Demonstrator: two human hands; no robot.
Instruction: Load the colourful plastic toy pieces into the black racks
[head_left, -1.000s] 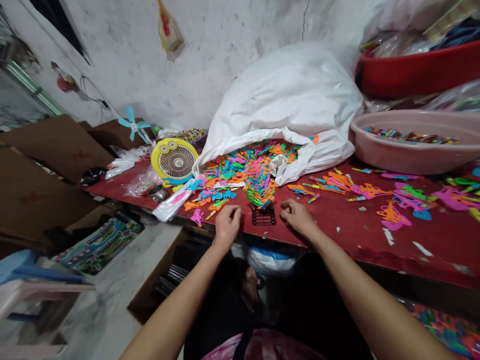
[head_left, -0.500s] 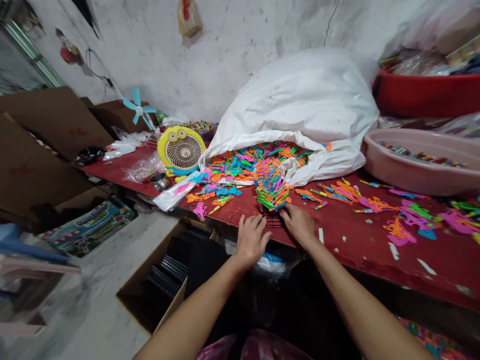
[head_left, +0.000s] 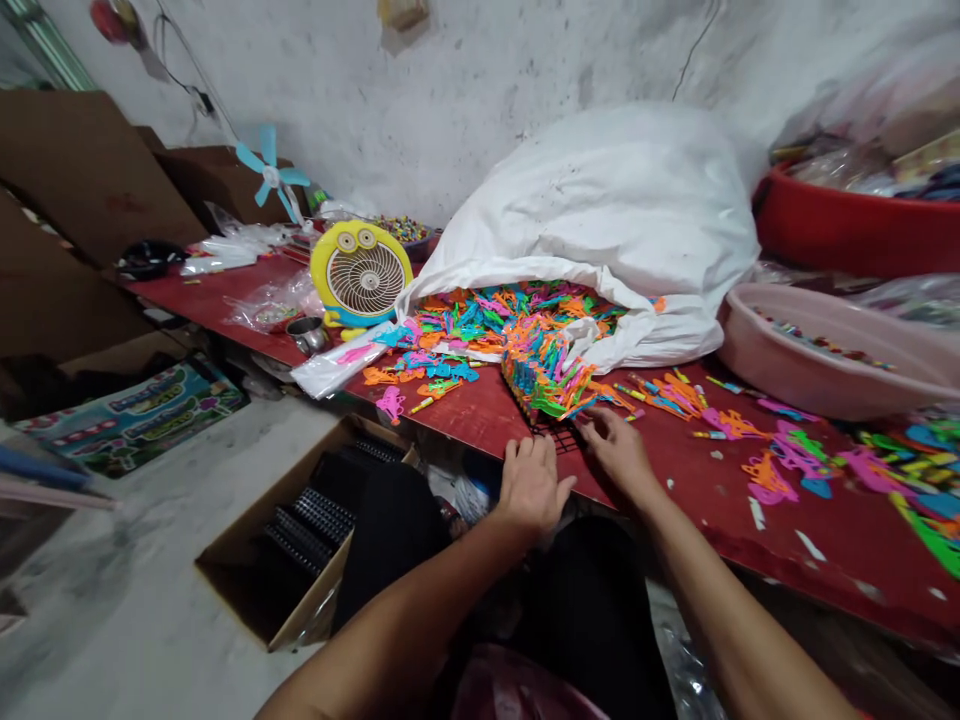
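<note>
Head view: left hand (head_left: pixel 532 485) fingers flat together, right hand (head_left: pixel 619 450) fingers curled, grip unclear, flanking black rack (head_left: pixel 559 437). Seemingly light, stiff; best gripped at side edges.

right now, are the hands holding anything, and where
Left hand and right hand touch the black grid at its near edge; grip cannot be told.
</note>
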